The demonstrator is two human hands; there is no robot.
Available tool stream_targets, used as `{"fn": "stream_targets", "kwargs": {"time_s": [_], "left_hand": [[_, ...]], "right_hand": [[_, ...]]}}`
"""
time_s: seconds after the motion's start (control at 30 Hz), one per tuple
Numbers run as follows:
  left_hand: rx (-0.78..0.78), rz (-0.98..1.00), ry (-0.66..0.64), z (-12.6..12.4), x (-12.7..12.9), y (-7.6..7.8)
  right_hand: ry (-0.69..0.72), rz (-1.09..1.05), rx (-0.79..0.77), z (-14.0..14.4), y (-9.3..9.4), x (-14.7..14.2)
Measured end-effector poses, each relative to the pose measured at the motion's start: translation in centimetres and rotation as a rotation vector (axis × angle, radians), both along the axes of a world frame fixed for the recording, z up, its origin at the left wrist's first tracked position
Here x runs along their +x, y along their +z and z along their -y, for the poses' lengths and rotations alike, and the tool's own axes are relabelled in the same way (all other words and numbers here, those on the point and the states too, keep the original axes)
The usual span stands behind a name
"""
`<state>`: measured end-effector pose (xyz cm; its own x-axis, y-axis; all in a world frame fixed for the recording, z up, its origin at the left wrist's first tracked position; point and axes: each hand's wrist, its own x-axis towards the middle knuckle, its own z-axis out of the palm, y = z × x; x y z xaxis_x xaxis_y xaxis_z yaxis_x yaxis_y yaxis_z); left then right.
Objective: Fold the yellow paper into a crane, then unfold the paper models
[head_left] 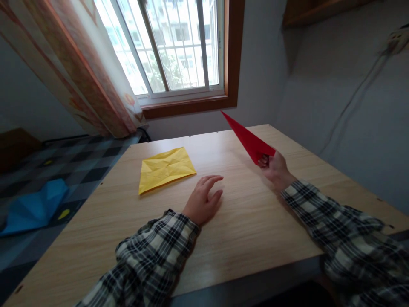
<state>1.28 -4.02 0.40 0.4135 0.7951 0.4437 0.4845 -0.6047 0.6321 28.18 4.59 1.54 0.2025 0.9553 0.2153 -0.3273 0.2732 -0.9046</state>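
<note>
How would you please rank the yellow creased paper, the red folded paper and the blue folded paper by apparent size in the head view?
1. Yellow creased paper
2. Blue folded paper, nearly alike, and it lies lower
3. Red folded paper

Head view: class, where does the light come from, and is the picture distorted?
Head view: daylight enters through the overexposed window; soft shadows fall under the left hand and the red paper plane held in the right hand; wide-angle lens bends the table edges.
</note>
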Motion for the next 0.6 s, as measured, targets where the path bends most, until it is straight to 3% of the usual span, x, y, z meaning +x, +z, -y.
{"fn": "stream_targets", "kwargs": {"time_s": [0.23,0.33,0.43,0.5,0.6], "left_hand": [[-0.429,0.448,0.060,-0.7,0.2,-0.6],[-0.541,0.691,0.066,-0.6,0.6,-0.5],[-0.589,0.809,0.106,-0.5,0.9,-0.2],[-0.582,0.814,0.134,-0.6,0.8,-0.1],[-0.542,0.764,0.132,-0.8,0.6,-0.3]], "right_hand": [[0.353,-0.096,-0.157,4.5,-0.2,-6.0],[0.464,-0.030,-0.226,5.7,-0.7,-7.5],[0.589,0.073,-0.314,6.3,-1.1,-7.8],[0.608,0.151,-0.320,6.3,-1.2,-7.7],[0.469,0.244,-0.202,6.2,-1.0,-7.3]]}}
